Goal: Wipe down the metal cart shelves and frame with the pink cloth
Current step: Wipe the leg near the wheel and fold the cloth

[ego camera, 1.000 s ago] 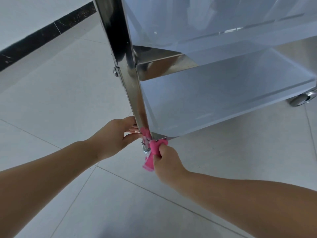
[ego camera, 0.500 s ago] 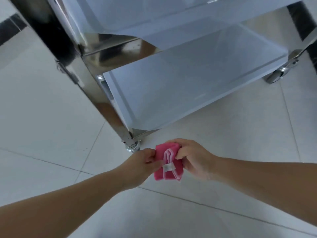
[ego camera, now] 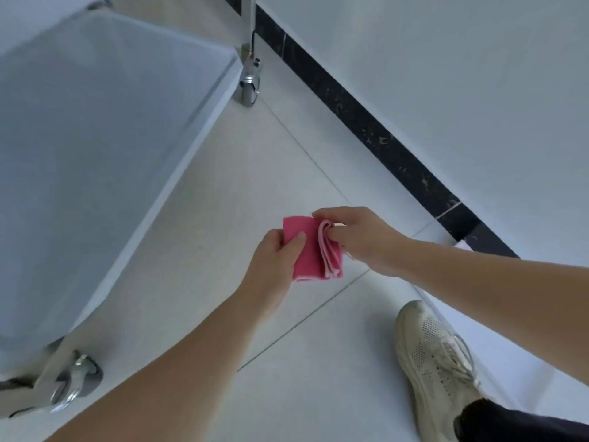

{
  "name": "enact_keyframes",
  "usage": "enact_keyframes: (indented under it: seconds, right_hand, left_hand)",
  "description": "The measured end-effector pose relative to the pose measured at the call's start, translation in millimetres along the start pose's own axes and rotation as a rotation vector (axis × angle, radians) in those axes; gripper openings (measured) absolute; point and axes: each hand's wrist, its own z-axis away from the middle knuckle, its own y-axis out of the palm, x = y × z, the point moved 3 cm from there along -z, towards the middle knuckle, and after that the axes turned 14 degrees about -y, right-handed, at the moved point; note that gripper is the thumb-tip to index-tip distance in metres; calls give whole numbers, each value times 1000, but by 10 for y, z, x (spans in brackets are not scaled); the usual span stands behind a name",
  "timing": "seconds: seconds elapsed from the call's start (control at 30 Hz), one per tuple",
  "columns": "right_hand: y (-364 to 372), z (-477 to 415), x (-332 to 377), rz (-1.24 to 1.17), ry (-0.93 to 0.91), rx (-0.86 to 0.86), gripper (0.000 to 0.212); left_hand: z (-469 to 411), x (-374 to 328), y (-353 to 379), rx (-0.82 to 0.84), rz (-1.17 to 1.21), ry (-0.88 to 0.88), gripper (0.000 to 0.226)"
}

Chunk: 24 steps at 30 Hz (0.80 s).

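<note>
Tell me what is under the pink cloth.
The left hand and right hand hold the pink cloth above the tiled floor. Only floor shows below it. The left thumb lies on top; its other fingers are covered by the cloth.

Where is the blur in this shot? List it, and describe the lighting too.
Head view: the near wheel at lower left is smeared by motion; the cloth and the shoe are fairly sharp; the light is soft and bluish, with no hard shadows or glare.
</note>
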Motion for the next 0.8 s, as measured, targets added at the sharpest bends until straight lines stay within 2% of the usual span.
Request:
enact_keyframes:
  seconds: [0.1, 0.17, 0.2, 0.3, 0.33, 0.4, 0.47, 0.57, 0.67, 0.8]
  right_hand:
    - [-445, 481, -190, 383, -125, -193, 45]
    - [-715, 752, -208, 500, -303, -318, 36]
    - [-795, 848, -217, 510, -382, -294, 30]
    - [-841, 976, -370, 372, -474, -64, 41]
    - [-861, 985, -451, 318, -486, -39, 41]
    - [-959, 1008, -660, 226, -516, -100, 35]
    - [-1100, 1058, -873, 95, -515, -172, 27]
    - [-1363, 1199, -1227, 8, -472, -263, 27]
    - [-1641, 1377, -1578, -92, -442, -273, 24]
    - [-1891, 1637, -2125, -414, -257, -340, 32]
  left_hand:
    - [-52, -46, 546, 133, -130, 35, 28]
    - [-42, -103, 844, 175, -198, 51, 22]
    - [-16, -141, 963, 214, -187, 43, 23]
    - [35, -248, 1264, 430, -84, -3, 45]
    - [53, -281, 1350, 484, -39, -24, 45]
    - [55, -264, 1524, 530, -41, -46, 34]
    - [36, -196, 1731, 521, -147, -17, 19]
    - [-26, -84, 2124, 450, -306, 14, 29]
    - [-88, 52, 2562, 403, -354, -6, 24]
    - [-224, 341, 3024, 311, -471, -3, 13]
